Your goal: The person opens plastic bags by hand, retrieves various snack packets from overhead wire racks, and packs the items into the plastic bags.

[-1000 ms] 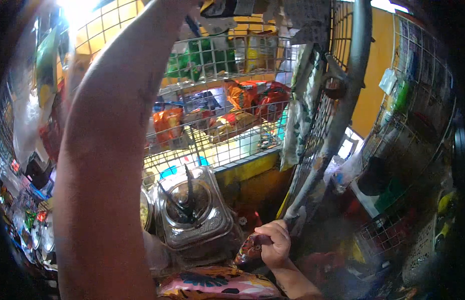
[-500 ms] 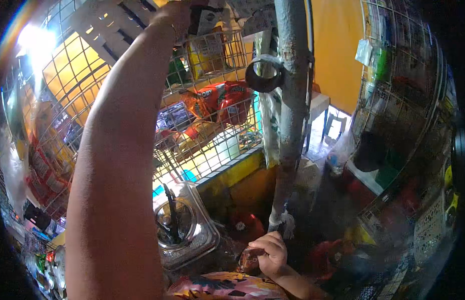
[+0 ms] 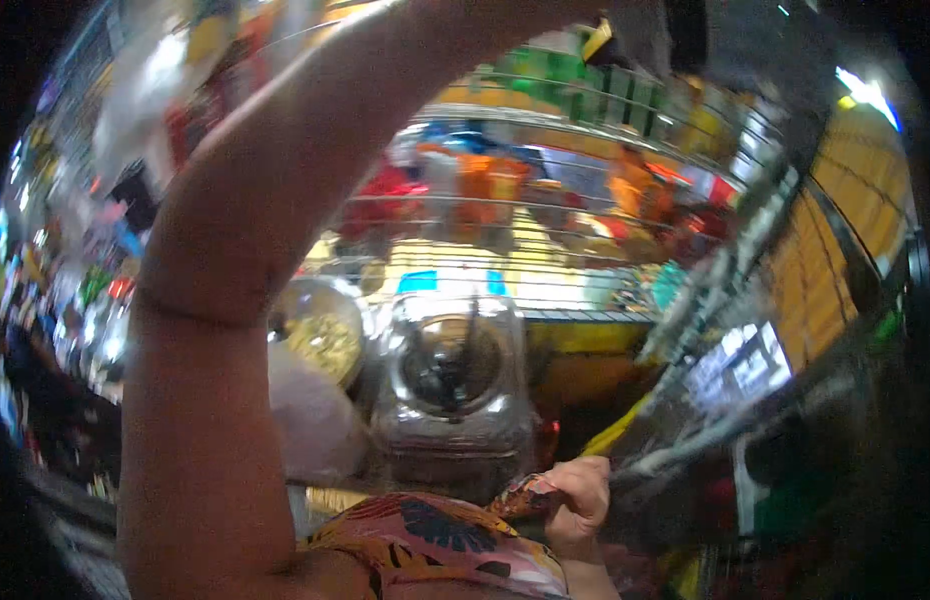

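Observation:
My left arm rises large on the left side and bends toward the top edge, where its hand is out of view. At the lower middle, my right hand (image 3: pixel 578 497) is closed around a small dark red and brown packet (image 3: pixel 523 495). Just left of it lies patterned pink and orange cloth (image 3: pixel 435 540) over my body. Ahead of the hand sits a clear lidded container (image 3: pixel 450 385) with dark tongs (image 3: pixel 472 350) on top. A round see-through container with yellowish food (image 3: pixel 323 340) stands to its left.
Wire racks (image 3: pixel 545 215) with orange, red and green packets stretch across the front. Behind my left arm hang plastic bags (image 3: pixel 150 100). A yellow wall (image 3: pixel 815 260) and mesh stand at the right. Motion blurs much of the view.
The view has swung left, so the racks and clear container appear farther right. My left hand has passed out of the top of the view. My right hand still holds the packet.

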`<state>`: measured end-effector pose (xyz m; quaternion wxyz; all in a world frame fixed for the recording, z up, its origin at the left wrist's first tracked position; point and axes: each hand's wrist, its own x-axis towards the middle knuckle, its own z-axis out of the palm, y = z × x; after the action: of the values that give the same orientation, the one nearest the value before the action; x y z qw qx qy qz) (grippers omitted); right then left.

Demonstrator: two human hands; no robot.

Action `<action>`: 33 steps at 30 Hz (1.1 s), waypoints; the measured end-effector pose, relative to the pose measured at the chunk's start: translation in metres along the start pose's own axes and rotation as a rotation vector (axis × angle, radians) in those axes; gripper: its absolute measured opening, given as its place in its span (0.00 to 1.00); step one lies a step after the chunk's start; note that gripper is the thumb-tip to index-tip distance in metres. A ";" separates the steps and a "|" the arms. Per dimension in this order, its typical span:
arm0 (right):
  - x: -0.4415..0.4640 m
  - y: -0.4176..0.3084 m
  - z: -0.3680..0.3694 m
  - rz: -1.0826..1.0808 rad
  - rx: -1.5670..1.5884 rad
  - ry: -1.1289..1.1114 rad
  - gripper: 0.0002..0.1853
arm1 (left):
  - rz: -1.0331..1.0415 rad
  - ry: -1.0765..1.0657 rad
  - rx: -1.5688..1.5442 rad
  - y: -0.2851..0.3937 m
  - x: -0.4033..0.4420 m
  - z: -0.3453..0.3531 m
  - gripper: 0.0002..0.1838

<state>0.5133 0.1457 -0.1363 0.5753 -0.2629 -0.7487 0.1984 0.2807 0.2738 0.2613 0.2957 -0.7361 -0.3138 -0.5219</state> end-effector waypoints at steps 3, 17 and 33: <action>0.012 0.003 0.028 0.115 0.280 -0.010 0.04 | -0.004 -0.127 0.160 -0.025 -0.078 -0.065 0.17; 0.085 -0.193 0.288 0.395 0.843 -0.315 0.31 | -0.993 0.219 -0.428 -0.026 -0.351 -0.412 0.11; 0.062 -0.260 0.507 0.626 0.788 -0.779 0.26 | -1.149 0.533 -0.647 -0.047 -0.487 -0.523 0.12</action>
<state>-0.0316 -0.0165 -0.0648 0.2291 -0.1464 -0.6618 0.6987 -0.1859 -0.1705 -0.0511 -0.1931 -0.3526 -0.3985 -0.8244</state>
